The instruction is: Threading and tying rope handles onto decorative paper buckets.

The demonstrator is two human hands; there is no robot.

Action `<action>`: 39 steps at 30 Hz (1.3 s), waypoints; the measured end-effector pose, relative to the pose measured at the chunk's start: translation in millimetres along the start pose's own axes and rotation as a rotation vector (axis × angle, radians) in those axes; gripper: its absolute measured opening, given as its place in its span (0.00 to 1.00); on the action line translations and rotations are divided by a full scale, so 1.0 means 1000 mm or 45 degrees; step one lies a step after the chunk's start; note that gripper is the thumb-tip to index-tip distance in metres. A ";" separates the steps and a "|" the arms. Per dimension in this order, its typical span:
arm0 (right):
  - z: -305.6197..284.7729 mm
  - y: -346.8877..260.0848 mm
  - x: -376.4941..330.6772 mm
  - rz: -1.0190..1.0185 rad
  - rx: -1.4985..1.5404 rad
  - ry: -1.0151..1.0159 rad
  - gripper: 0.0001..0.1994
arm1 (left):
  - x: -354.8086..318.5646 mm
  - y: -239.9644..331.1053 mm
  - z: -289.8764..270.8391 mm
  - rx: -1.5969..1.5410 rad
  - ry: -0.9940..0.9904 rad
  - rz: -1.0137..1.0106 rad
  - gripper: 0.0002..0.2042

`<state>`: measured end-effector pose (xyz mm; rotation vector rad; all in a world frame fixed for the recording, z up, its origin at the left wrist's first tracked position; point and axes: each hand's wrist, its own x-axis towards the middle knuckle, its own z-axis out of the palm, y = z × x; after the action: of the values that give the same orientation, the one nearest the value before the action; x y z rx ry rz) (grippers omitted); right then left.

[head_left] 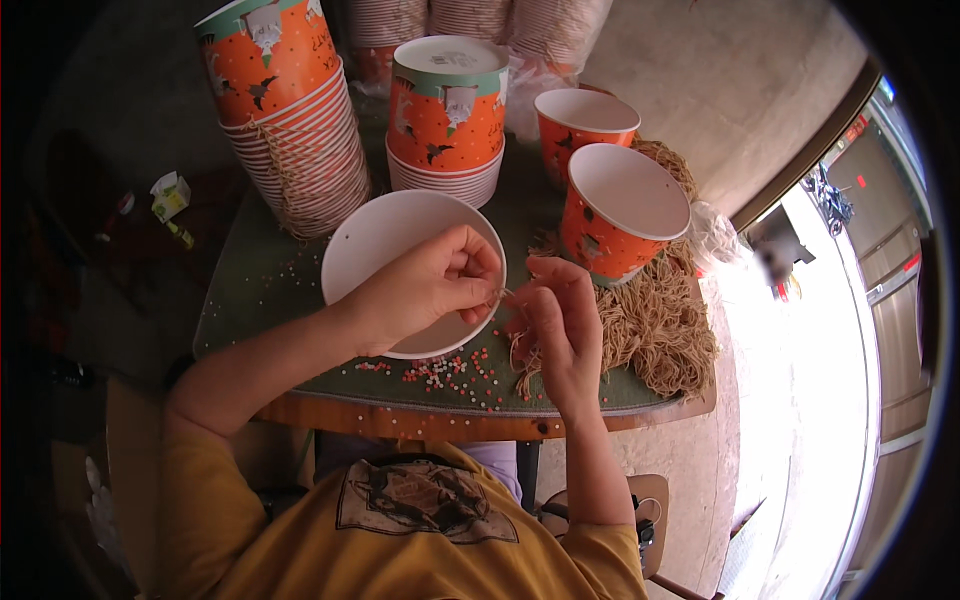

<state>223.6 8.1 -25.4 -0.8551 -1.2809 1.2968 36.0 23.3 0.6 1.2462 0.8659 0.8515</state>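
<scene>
A paper bucket (362,228) with a white inside stands at the table's front, its mouth facing me. My left hand (425,285) reaches across that mouth, fingers curled and thumb pressed to them at the right rim. Just right of the rim, my right hand (562,325) has its thumb and forefinger pinched together. A thin pale strand, apparently twine, shows between both sets of fingertips; its ends are hidden. Beneath and beyond my right hand lies a heap of tan twine (660,335).
Small red and white beads (445,375) lie scattered along the table edge. Behind are a leaning stack of orange buckets (300,150), an upturned stack (447,120), and two upright buckets (625,195) (585,110) at right. Bagged stacks (465,20) stand at the back.
</scene>
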 end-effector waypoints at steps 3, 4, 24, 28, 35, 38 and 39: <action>-0.005 0.004 0.008 -0.260 -0.593 -0.113 0.04 | 0.002 -0.005 0.000 0.180 -0.006 0.241 0.07; -0.004 0.003 0.008 -0.261 -0.593 -0.115 0.04 | 0.003 -0.006 0.000 0.180 -0.004 0.242 0.07; 0.003 0.014 0.005 -0.197 -0.456 -0.044 0.04 | 0.000 -0.002 -0.012 0.134 -0.021 0.048 0.10; 0.003 0.015 0.004 -0.203 -0.463 -0.035 0.04 | -0.001 0.006 -0.011 0.106 -0.134 -0.187 0.11; 0.001 0.015 0.003 -0.172 -0.384 -0.064 0.05 | 0.001 0.003 -0.016 -0.010 -0.225 -0.296 0.09; -0.002 0.018 0.001 -0.137 -0.279 -0.081 0.05 | 0.001 0.003 -0.011 0.058 -0.205 -0.266 0.06; -0.004 0.018 0.001 -0.123 -0.274 -0.096 0.04 | 0.001 0.002 -0.008 0.100 -0.171 -0.243 0.05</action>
<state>223.6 12.0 -43.3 -0.8891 -1.5231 1.1378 28.9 27.9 1.5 1.2516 0.9005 0.5802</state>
